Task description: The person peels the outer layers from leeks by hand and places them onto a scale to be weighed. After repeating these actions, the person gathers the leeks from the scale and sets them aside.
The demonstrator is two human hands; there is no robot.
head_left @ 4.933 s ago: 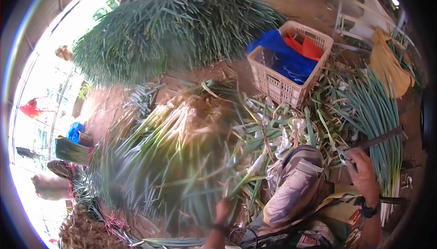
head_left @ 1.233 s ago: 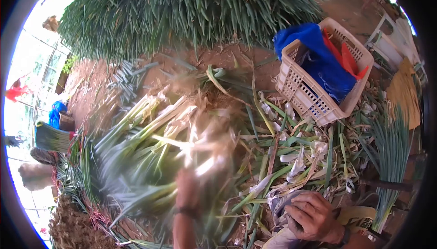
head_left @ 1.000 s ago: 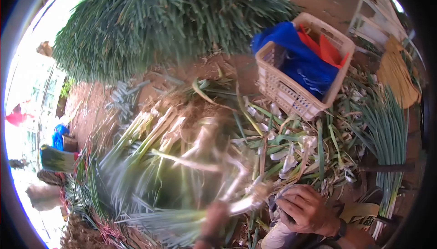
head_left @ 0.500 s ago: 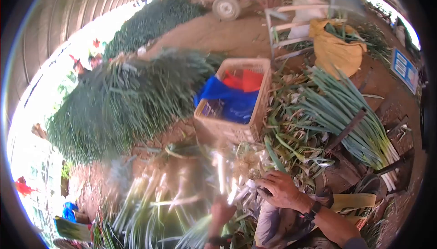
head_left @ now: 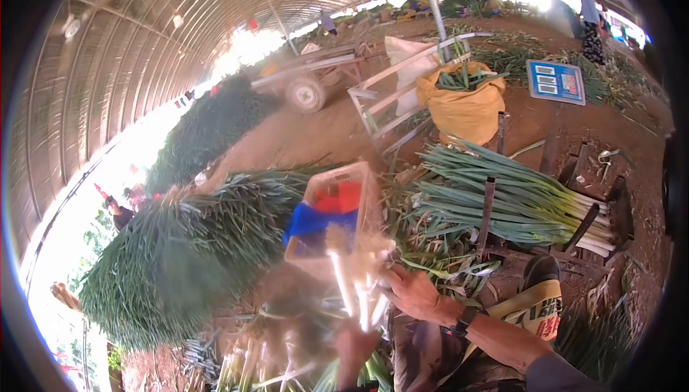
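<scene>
A small bunch of green onions (head_left: pixel 363 299) stands with white stems and rooty ends pointing up, in front of me. My left hand (head_left: pixel 354 345), somewhat blurred, is closed round the stalks below the white part. At the upper right side of the bunch, my right hand (head_left: pixel 420 296) has its fingers curled in against the stems near the roots; the fingertips are partly hidden. A dark watch (head_left: pixel 465 320) is on the right wrist. Under the left hand lie more loose green onions (head_left: pixel 247 367), roots away from me.
Beyond my hands stands a plastic crate (head_left: pixel 366 202) holding blue and red material. A large onion heap (head_left: pixel 194 263) lies left. On the right, a metal rack (head_left: pixel 488 216) holds a bundle of trimmed onions (head_left: pixel 517 198). Behind are a yellow sack (head_left: pixel 466 109) and a cart (head_left: pixel 308 94).
The view has swung up and to the right, showing more of the shed. The held onions now stand higher against the crate, with both hands still close together on them.
</scene>
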